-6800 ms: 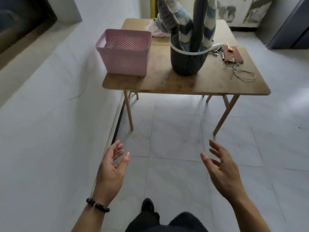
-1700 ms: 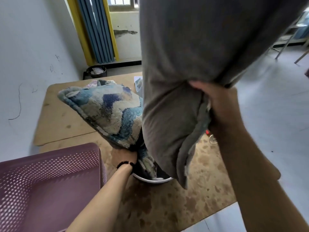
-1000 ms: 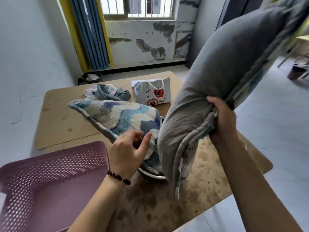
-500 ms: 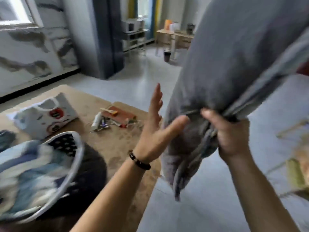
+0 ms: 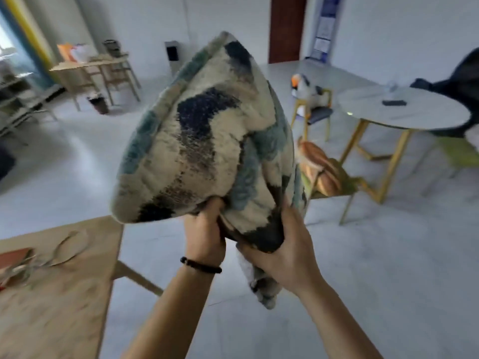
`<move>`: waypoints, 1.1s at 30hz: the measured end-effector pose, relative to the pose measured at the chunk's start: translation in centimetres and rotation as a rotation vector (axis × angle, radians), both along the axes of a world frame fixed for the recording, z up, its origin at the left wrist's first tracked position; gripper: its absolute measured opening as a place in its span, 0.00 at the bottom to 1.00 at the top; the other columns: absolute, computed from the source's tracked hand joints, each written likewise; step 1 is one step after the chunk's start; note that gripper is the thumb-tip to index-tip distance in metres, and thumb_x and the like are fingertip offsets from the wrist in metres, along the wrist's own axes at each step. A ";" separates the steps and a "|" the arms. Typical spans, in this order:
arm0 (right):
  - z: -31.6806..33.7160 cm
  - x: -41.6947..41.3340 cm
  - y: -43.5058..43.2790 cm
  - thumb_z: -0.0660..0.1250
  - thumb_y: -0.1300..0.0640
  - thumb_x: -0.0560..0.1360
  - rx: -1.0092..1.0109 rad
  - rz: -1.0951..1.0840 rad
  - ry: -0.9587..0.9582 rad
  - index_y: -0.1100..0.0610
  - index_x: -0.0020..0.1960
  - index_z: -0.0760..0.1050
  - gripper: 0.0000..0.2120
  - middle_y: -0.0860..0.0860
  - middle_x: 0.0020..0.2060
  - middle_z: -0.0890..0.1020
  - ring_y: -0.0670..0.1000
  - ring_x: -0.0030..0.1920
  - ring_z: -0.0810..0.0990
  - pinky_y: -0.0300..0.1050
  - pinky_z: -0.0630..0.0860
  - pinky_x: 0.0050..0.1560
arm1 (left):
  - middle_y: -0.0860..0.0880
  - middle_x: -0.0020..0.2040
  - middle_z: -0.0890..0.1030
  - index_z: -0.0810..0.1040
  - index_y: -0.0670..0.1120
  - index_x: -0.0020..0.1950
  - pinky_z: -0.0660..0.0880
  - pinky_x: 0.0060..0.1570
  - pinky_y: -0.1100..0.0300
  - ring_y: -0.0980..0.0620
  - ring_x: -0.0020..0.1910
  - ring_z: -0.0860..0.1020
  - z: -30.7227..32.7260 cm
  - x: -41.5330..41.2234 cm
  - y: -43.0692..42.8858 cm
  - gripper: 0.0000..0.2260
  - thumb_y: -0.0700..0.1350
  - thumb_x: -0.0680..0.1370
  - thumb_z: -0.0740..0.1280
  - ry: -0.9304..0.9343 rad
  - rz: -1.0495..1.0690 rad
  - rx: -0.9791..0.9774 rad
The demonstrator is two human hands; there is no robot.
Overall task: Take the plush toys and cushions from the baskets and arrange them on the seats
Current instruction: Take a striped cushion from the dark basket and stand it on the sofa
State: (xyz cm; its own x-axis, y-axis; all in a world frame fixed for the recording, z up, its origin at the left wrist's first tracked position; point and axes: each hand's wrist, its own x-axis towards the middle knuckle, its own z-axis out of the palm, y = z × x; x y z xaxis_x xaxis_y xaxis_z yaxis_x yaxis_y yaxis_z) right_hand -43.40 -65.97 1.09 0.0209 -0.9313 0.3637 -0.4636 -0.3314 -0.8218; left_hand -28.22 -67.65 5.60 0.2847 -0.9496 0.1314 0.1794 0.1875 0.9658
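A blue, cream and dark patterned cushion (image 5: 204,146) fills the middle of the view, held up in front of me. My left hand (image 5: 204,237) grips its lower edge, and my right hand (image 5: 282,252) clutches its lower corner just beside. Behind the cushion, a chair (image 5: 337,187) carries an orange striped plush toy (image 5: 320,168). Farther back, a grey and white plush bird (image 5: 309,90) sits on a dark-seated chair (image 5: 317,112). The baskets are out of view.
The wooden table's corner (image 5: 59,286) lies at lower left with a cable and small items. A round white table (image 5: 404,112) on gold legs stands at right, with a dark chair (image 5: 456,81) behind it. A far wooden table (image 5: 90,66) and bin (image 5: 98,104) stand left.
My view has swung right, away from the baskets toward the room with the chairs. The cushion has turned its patterned side to me, and my left hand has closed on it beside my right.
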 end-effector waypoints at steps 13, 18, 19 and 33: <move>-3.5 -39.2 -6.0 0.70 0.20 0.56 0.251 -0.469 -0.414 0.38 0.81 0.52 0.60 0.37 0.78 0.60 0.42 0.77 0.63 0.41 0.62 0.71 | 0.58 0.24 0.59 0.58 0.55 0.22 0.55 0.26 0.64 0.58 0.25 0.55 -2.6 -32.7 -14.5 0.23 0.31 0.71 0.56 0.132 -0.327 0.262; -5.0 -52.6 -10.7 0.82 0.33 0.58 0.221 -0.691 -0.471 0.46 0.65 0.76 0.40 0.42 0.56 0.84 0.36 0.54 0.83 0.54 0.79 0.62 | 0.52 0.28 0.61 0.55 0.50 0.33 0.57 0.30 0.62 0.58 0.26 0.59 -4.8 -47.4 -23.6 0.17 0.34 0.71 0.61 0.154 -0.471 0.294; -4.7 -55.3 -11.7 0.83 0.39 0.57 0.201 -0.774 -0.483 0.45 0.58 0.79 0.32 0.39 0.49 0.85 0.34 0.48 0.83 0.55 0.80 0.60 | 0.51 0.30 0.60 0.55 0.50 0.32 0.55 0.32 0.59 0.56 0.28 0.59 -4.5 -50.4 -25.3 0.17 0.39 0.67 0.64 0.160 -0.523 0.309; -2.4 -88.7 -17.1 0.83 0.29 0.42 -0.282 -1.419 -0.854 0.43 0.56 0.82 0.45 0.38 0.52 0.87 0.42 0.53 0.86 0.51 0.81 0.58 | 0.55 0.43 0.83 0.79 0.42 0.56 0.78 0.46 0.63 0.59 0.43 0.81 -4.6 -94.7 -37.6 0.29 0.66 0.72 0.64 -0.278 -1.180 0.164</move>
